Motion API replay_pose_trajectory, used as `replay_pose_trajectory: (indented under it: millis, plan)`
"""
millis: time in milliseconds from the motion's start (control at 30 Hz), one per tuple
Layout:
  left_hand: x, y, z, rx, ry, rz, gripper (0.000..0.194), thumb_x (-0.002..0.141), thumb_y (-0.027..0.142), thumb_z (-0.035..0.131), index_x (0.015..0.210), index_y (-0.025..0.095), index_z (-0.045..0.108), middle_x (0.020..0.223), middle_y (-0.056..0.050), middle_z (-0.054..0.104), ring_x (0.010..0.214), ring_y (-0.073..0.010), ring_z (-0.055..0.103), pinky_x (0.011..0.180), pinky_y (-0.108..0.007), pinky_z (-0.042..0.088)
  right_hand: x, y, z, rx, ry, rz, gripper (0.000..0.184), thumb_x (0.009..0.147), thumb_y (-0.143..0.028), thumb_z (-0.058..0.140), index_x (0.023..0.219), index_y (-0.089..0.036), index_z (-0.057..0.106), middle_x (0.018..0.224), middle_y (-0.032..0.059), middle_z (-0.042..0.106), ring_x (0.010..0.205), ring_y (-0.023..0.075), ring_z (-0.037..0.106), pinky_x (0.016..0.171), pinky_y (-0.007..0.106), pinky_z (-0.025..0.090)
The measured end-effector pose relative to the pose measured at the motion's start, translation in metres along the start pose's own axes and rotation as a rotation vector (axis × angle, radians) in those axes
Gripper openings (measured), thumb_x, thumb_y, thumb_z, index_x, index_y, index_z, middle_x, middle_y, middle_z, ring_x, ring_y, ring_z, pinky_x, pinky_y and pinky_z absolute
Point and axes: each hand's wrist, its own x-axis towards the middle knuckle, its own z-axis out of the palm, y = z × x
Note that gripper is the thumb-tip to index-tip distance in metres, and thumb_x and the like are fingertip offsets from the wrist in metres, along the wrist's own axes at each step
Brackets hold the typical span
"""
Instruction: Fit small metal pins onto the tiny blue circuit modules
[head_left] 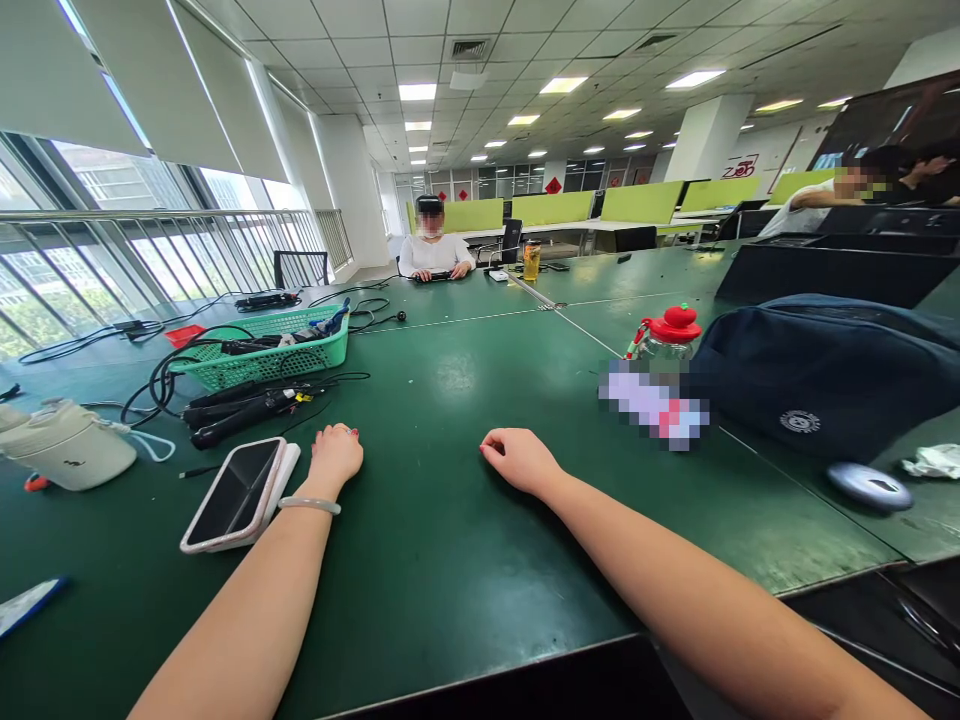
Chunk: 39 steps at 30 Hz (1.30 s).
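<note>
My left hand (337, 456) rests on the green table (442, 500) with its fingers curled into a loose fist. A pale bangle (310, 505) circles that wrist. Just left of the wrist lies a phone (238, 493) with a dark screen, its pale case resting on another white object. To the right, across a gap, my right hand (521, 458) lies on its side on the tabletop, fingers folded in and thumb toward the left. Nothing shows in either hand, though the inner sides of the fingers are hidden.
Left stand a green basket (274, 352) of cables, black cable-like gear (247, 408) and a cream bottle (71, 445). At right are a red-lidded jar (667, 338), a navy bag (810, 370) and a silver mouse (870, 487). A person (435, 245) sits opposite.
</note>
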Motion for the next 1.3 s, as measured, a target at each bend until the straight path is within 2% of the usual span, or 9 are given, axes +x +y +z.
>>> replay_pose_trajectory:
  millis: [167,333,467,533,700,800,900,1067,1300]
  plan:
    - [-0.005,0.012,0.002,-0.056,-0.061,0.082,0.035,0.087,0.023,0.027,0.103,0.004,0.052,0.118,-0.024,0.048,0.119,-0.0354,0.038,0.098,-0.05,0.03,0.0,0.0,0.001,-0.005,-0.023,-0.001,0.021,0.085,-0.029,0.046,0.083,-0.02,0.065,0.082,0.0016,0.065,0.074,0.0137,0.057,0.064,0.023,0.039]
    - [-0.029,0.045,0.003,-0.189,-0.181,0.318,0.027,0.089,0.026,0.028,0.096,0.013,0.051,0.114,-0.014,0.055,0.112,-0.0197,0.049,0.098,-0.032,0.036,0.001,0.001,0.001,0.019,-0.041,-0.025,0.017,0.083,-0.029,0.05,0.081,-0.02,0.064,0.078,0.0005,0.064,0.071,0.0125,0.056,0.062,0.022,0.038]
    - [-0.06,0.071,0.002,-0.613,-0.374,0.628,0.027,0.09,0.036,0.028,0.089,0.018,0.048,0.131,-0.012,0.045,0.123,-0.0181,0.04,0.103,-0.034,0.032,0.002,0.003,0.001,0.009,-0.098,-0.071,0.019,0.077,-0.034,0.061,0.089,-0.02,0.064,0.073,-0.0004,0.06,0.067,0.0115,0.053,0.06,0.022,0.037]
    - [-0.071,0.079,-0.001,-0.702,-0.419,0.679,0.028,0.089,0.041,0.03,0.084,0.019,0.047,0.134,-0.011,0.041,0.126,-0.0196,0.035,0.104,-0.036,0.03,0.003,0.005,0.0,-0.016,-0.111,-0.114,0.029,0.074,-0.039,0.065,0.096,-0.02,0.063,0.075,-0.0003,0.059,0.068,0.0118,0.053,0.061,0.022,0.037]
    - [-0.081,0.085,-0.004,-0.711,-0.481,0.625,0.031,0.087,0.044,0.035,0.079,0.018,0.049,0.135,-0.012,0.04,0.131,-0.0223,0.026,0.109,-0.041,0.021,-0.003,0.0,0.002,-0.126,-0.124,-0.201,0.05,0.076,-0.053,0.06,0.112,-0.02,0.057,0.091,0.0049,0.058,0.081,0.0159,0.056,0.067,0.024,0.04]
    - [-0.087,0.09,-0.001,-0.808,-0.545,0.546,0.032,0.086,0.045,0.038,0.092,0.017,0.052,0.136,-0.012,0.038,0.127,-0.0223,0.032,0.11,-0.04,0.021,-0.009,-0.009,0.006,-0.266,-0.091,-0.241,0.054,0.081,-0.059,0.05,0.116,-0.018,0.052,0.098,0.0086,0.057,0.086,0.0195,0.057,0.073,0.028,0.041]
    - [-0.095,0.095,0.003,-1.003,-0.654,0.507,0.038,0.084,0.047,0.043,0.106,0.017,0.05,0.133,-0.011,0.042,0.12,-0.021,0.041,0.107,-0.037,0.028,-0.012,-0.016,0.009,-0.369,-0.084,-0.261,0.05,0.085,-0.057,0.044,0.11,-0.016,0.054,0.096,0.0097,0.056,0.083,0.0205,0.057,0.073,0.029,0.042]
    - [-0.095,0.096,0.005,-1.237,-0.733,0.472,0.034,0.079,0.05,0.052,0.082,0.016,0.047,0.135,-0.011,0.037,0.112,-0.0213,0.048,0.102,-0.036,0.035,-0.01,-0.015,0.011,-0.41,-0.071,-0.269,0.039,0.088,-0.051,0.043,0.101,-0.017,0.056,0.094,0.0078,0.057,0.08,0.0187,0.058,0.07,0.027,0.042]
    - [-0.088,0.093,0.0,-1.221,-0.722,0.422,0.03,0.082,0.046,0.047,0.087,0.016,0.047,0.122,-0.009,0.047,0.095,-0.0169,0.056,0.09,-0.034,0.042,-0.007,-0.014,0.012,-0.396,-0.103,-0.274,0.031,0.09,-0.043,0.044,0.104,-0.016,0.053,0.091,0.0069,0.059,0.08,0.0185,0.059,0.066,0.025,0.042]
